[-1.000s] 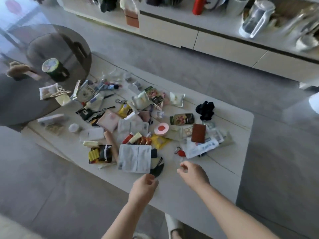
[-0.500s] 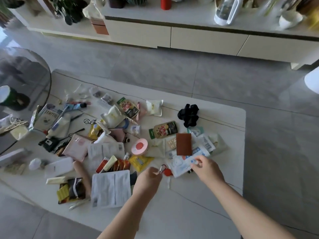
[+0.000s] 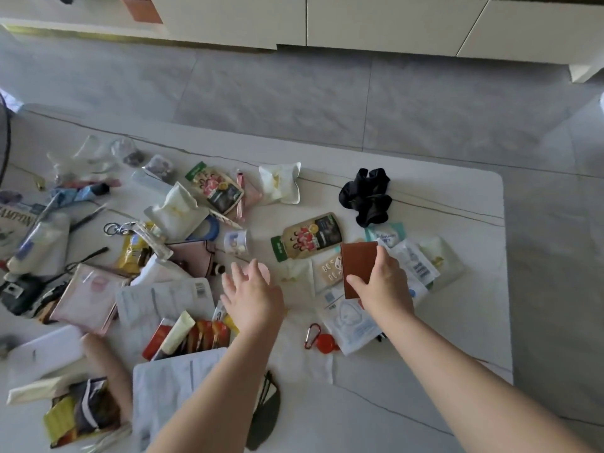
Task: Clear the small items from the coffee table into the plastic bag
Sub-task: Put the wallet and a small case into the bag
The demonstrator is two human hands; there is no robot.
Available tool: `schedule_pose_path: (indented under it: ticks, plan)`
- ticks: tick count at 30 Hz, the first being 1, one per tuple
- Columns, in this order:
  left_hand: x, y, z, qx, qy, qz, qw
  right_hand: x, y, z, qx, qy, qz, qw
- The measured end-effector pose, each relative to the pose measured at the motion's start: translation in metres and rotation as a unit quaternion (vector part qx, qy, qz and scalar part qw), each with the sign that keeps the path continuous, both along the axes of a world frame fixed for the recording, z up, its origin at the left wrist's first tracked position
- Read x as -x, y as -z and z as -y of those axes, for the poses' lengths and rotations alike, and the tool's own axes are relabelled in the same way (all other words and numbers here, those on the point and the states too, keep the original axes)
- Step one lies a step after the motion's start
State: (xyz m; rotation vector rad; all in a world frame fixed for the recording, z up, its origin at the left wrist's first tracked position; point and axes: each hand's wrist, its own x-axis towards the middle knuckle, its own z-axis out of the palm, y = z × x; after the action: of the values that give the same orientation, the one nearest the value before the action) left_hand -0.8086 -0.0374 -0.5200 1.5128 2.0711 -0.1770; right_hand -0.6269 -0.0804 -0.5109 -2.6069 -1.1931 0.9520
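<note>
The white coffee table is strewn with small items: sachets, tubes, packets, keyrings. My right hand is closed on a brown wallet, thumb on its lower left edge and fingers over its right edge. It rests among white packets. My left hand hovers open, fingers spread, over a round pink case that it mostly hides. A red keyring with a carabiner lies between my forearms. Crumpled clear plastic lies at the far left; I cannot tell if it is the bag.
A black scrunchie sits apart at the far right of the clutter. A green-and-brown sachet lies left of the wallet. A large white packet lies under my left forearm. A low cream cabinet stands across the grey floor.
Both hands reached forward over the clutter. The right hand moved from the white packets onto the brown wallet and closed on it. The left hand opened and moved over the pink case.
</note>
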Motion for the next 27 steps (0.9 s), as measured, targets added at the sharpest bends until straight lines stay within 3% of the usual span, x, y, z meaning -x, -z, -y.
schedule_pose_path:
  ticks: [3,7,12,17,22,27]
  plan:
    - [0.010,0.017,-0.007,0.028,-0.011,0.019,0.999,0.003,0.010,-0.004,-0.004,0.011,0.038,0.999]
    - [0.018,0.031,-0.004,0.001,-0.008,0.051,0.999,0.007,0.022,-0.004,0.014,-0.007,0.089,0.996]
    - [0.025,0.026,-0.003,-0.014,-0.013,0.077,0.997,0.004,0.021,-0.004,0.047,0.062,0.075,0.994]
    - [0.032,0.005,-0.002,0.000,-0.038,0.089,0.995,0.005,0.011,-0.003,0.058,0.060,0.035,0.996]
    - [0.045,-0.009,-0.002,-0.018,-0.096,0.126,0.987,0.011,0.002,-0.010,-0.012,0.090,-0.022,0.996]
    - [0.048,-0.019,-0.001,-0.034,-0.249,0.272,0.929,0.018,0.009,-0.036,-0.033,0.193,-0.141,0.971]
